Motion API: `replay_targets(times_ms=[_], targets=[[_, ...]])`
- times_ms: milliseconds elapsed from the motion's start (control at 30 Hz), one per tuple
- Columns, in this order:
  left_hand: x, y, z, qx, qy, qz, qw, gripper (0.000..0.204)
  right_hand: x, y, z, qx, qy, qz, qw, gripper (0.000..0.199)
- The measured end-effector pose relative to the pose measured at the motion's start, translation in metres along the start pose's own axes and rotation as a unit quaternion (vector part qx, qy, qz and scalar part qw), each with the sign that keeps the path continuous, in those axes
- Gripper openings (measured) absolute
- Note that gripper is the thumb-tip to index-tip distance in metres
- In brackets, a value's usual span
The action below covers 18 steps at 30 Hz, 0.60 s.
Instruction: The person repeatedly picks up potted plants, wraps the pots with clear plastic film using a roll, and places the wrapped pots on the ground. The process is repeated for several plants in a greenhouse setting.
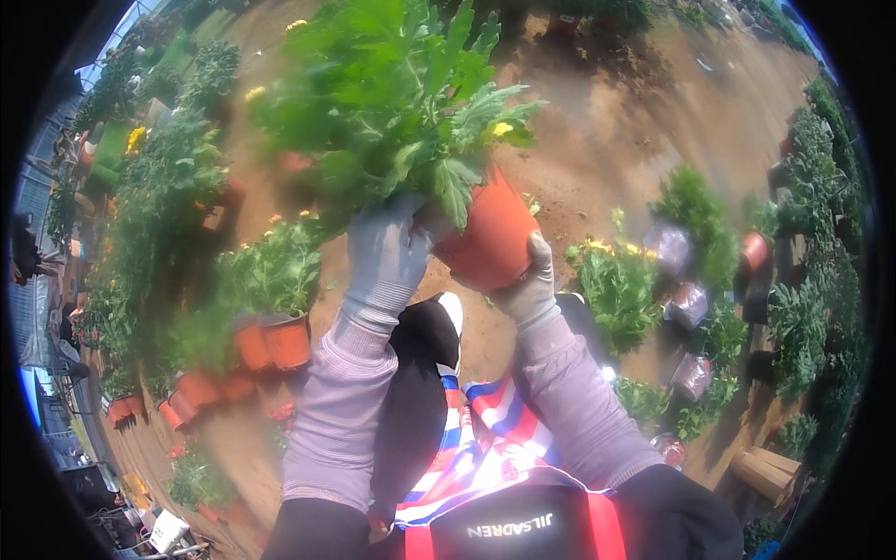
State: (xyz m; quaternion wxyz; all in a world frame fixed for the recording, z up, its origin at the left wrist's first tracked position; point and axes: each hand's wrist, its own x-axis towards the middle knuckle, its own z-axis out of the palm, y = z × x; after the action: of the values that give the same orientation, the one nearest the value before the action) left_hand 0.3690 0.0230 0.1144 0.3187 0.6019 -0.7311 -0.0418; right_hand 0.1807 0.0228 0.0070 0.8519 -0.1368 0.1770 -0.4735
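Note:
A leafy potted chrysanthemum (411,103) with a few yellow blooms is held up in front of me, its terracotta-coloured pot (495,233) tilted with the base toward me. My right hand (527,285), in a pale glove, grips the pot low on its right side. My left hand (385,257), also gloved, is closed beside the pot's left rim, at the base of the foliage. Leaves cover its fingertips, so what they pinch is hidden. The left part of the foliage is blurred by motion.
Potted plants in orange-brown pots (285,343) stand on the soil at left. At right are flowering plants (616,289), silvery wrapped pots (691,303) and a brown cardboard piece (765,474). A striped apron (509,411) covers my lap; bare soil (644,121) lies ahead.

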Motion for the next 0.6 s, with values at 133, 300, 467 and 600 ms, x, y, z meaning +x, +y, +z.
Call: replay_targets(times_ms=[133, 300, 467, 600], targets=[[-0.016, 0.076, 0.009, -0.077, 0.099, 0.131, 0.983, 0.041, -0.010, 0.003, -0.018, 0.040, -0.017, -0.046, 0.998, 0.072], [0.042, 0.078, 0.028, -0.121, 0.070, -0.049, 0.989, 0.034, -0.005, 0.009, -0.049, 0.001, 0.061, -0.111, 0.992, 0.064], [0.075, 0.055, 0.016, 0.026, -0.011, -0.093, 0.995, 0.029, -0.011, 0.000, -0.052, -0.031, 0.054, -0.175, 0.983, 0.072], [0.069, 0.068, 0.013, -0.104, 0.027, -0.147, 0.983, 0.020, -0.022, -0.014, -0.043, -0.039, 0.046, -0.179, 0.982, 0.078]])
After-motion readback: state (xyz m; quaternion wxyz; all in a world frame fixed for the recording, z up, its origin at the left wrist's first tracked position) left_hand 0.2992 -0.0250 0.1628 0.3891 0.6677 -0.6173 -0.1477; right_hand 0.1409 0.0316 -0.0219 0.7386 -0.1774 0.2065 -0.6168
